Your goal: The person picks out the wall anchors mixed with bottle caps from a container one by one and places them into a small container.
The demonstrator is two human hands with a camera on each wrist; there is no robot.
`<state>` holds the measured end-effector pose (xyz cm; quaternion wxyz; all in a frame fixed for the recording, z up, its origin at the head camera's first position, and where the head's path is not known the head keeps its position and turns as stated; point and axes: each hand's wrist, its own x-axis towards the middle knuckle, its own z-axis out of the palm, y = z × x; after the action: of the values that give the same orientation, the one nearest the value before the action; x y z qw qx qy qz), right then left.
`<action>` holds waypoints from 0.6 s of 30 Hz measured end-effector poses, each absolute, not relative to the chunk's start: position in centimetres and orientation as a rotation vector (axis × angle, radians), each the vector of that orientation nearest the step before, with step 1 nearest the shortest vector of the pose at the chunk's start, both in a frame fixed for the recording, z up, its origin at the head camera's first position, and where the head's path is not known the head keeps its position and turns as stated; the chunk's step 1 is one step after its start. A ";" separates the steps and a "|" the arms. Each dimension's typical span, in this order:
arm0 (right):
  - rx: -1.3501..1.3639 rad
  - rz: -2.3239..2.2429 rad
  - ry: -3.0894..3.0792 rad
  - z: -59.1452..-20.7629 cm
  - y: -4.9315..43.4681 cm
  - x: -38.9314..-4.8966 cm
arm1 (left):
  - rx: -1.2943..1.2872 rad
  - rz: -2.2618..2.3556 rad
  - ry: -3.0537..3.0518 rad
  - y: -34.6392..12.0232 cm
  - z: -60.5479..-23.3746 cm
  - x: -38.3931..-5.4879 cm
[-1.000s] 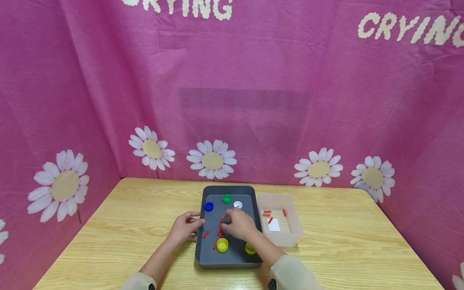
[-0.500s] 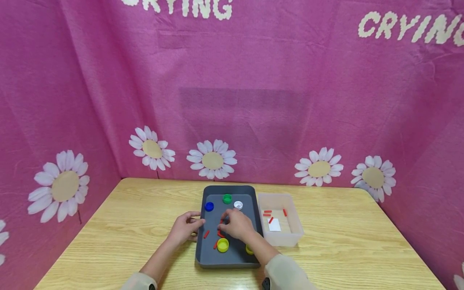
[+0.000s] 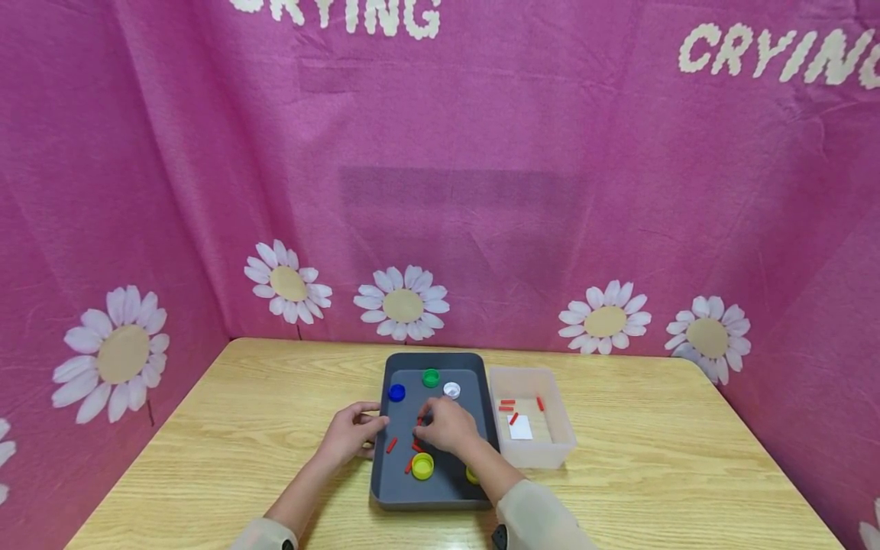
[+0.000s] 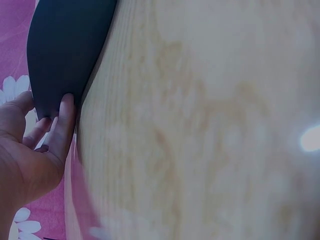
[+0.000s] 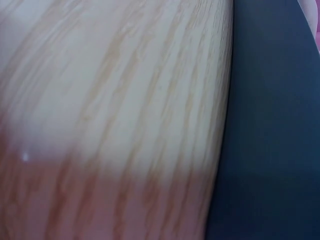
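Observation:
A dark grey tray [image 3: 399, 490] lies on the wooden table. My left hand [image 3: 349, 434] grips its left rim; in the left wrist view the fingers press on the outer wall of the tray [image 4: 70, 50]. Over the tray's middle, my right hand [image 3: 450, 425] pinches a small red stick, its fingertips down among other red sticks [image 3: 417, 448]. The hand partly hides that group. Another red stick [image 3: 391, 445] lies to the left. Near the front sits a yellow bottle cap [image 3: 422, 466], and a second yellow cap [image 3: 472, 475] is partly behind the right wrist.
Further back in the tray are a blue cap [image 3: 396, 393], a green cap [image 3: 431, 377] and a white cap [image 3: 451, 390]. Close against the tray's right side stands a translucent box [image 3: 536, 457], holding several red sticks [image 3: 540, 403] and a white paper square [image 3: 520, 428].
The right hand has shifted slightly left and its forearm has swung a little left, covering more of the second yellow cap. The left hand keeps its place on the tray.

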<state>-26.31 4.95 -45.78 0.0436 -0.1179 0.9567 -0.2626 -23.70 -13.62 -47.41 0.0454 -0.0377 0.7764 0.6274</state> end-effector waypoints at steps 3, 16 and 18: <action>-0.348 -0.802 2.915 -45.8 4.8 -26.4 | -0.116 1.915 2.376 -13.6 -47.4 -23.7; -0.378 -0.840 2.921 -45.9 4.9 -26.3 | -0.120 1.927 2.353 -13.6 -47.6 -23.8; -0.372 -0.861 2.914 -45.8 4.9 -26.3 | -0.097 1.933 2.346 -13.8 -47.6 -23.8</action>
<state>-26.30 4.92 -45.82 0.0401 -0.1214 0.9512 -0.2810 -23.78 -13.75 -47.61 0.0503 -0.0319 0.7704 0.6348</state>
